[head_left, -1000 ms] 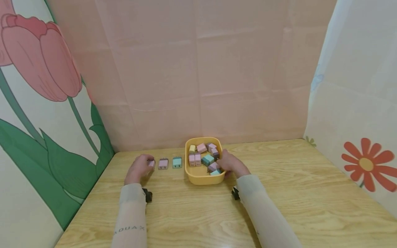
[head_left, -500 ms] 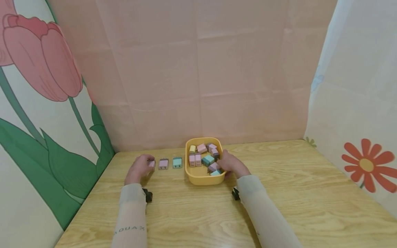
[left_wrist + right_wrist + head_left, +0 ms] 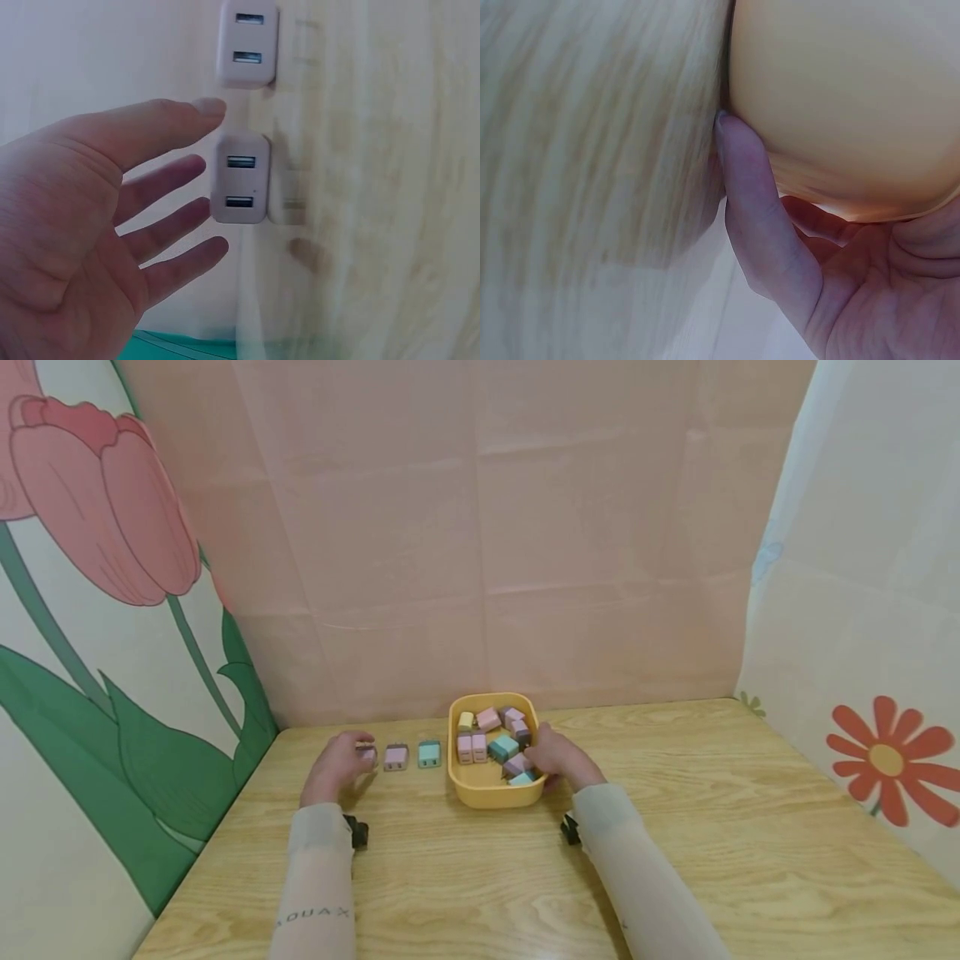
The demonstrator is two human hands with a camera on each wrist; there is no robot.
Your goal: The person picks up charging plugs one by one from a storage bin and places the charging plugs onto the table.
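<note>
A yellow tub [image 3: 498,796] stands on a wood-grain table [image 3: 465,877], loaded with plug-in chargers in mixed colors. Inside, a yellow charger [image 3: 466,721] sits in the far left corner beside a pink charger [image 3: 487,719], with purple ones toward the far right. Two pale purple chargers [image 3: 472,748] stand side by side along the left wall, a teal charger [image 3: 503,748] lies near the middle, and a light blue charger [image 3: 522,778] at the near right is partly cut off by the rim.

The person's right hand [image 3: 558,758] grips the tub's right wall, thumb against the outside; its fingers are largely hidden behind the wall in the right wrist view, where the tub's contents cannot be seen.

Left of the tub, three chargers form a row on the table: a teal one [image 3: 429,754], a purple one [image 3: 396,757] and, at the far end, a pale charger [image 3: 367,755] partly covered by the left hand [image 3: 339,767]. That hand's thumb and fingers are spread apart around it; whether a fingertip touches its side is hard to make out.
</note>
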